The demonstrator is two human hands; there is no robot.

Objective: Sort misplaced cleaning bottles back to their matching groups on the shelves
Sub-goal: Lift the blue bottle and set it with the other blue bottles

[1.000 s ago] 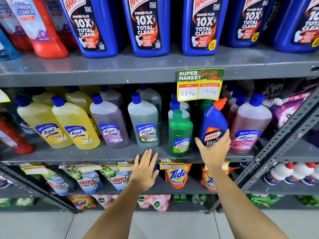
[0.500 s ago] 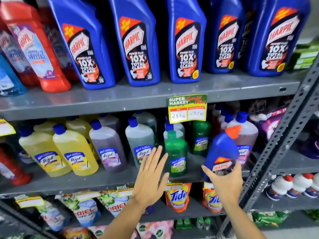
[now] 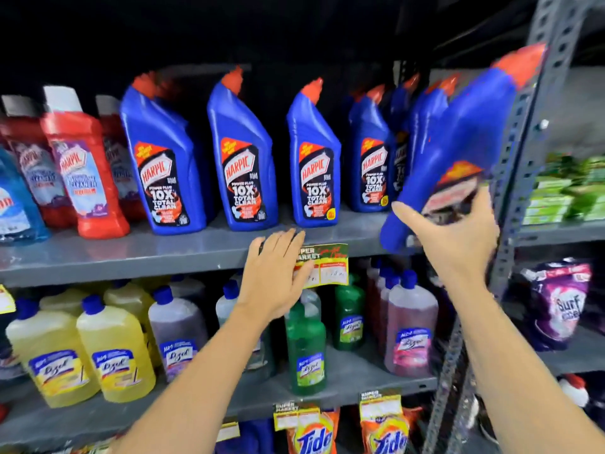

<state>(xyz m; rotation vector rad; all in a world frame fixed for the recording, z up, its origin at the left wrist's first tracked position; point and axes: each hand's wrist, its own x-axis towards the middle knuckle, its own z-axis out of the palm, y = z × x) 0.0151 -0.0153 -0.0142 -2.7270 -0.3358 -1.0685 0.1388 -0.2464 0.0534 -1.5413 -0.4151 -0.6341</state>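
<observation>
The right hand grips the lower body of a blue bottle, fingers wrapped across its label and thumb on the near left side. The bottle is clear of every shelf. Its long axis tilts up and to the right, with the orange cap highest and close to the perforated upright post, and the base lowest, just above the front edge of the upper shelf. The left hand is empty, fingers extended and together, flat near the price tag on that shelf edge; whether it touches cannot be told.

The matching group, a row of blue bottles with orange caps, stands upright on the upper shelf directly left of the held bottle. The right hand is the nearer one to the destination. The rightmost bottles of the row sit just beside the held one, partly hidden behind it, so the open room at that end cannot be judged. Wider gaps show between the bottles further left.

The coming move likely requires rotating the bottle upright and moving it inward and slightly left, keeping the cap clear of the post. The yellow, purple and green bottles on the shelf below are well apart from the path.
</observation>
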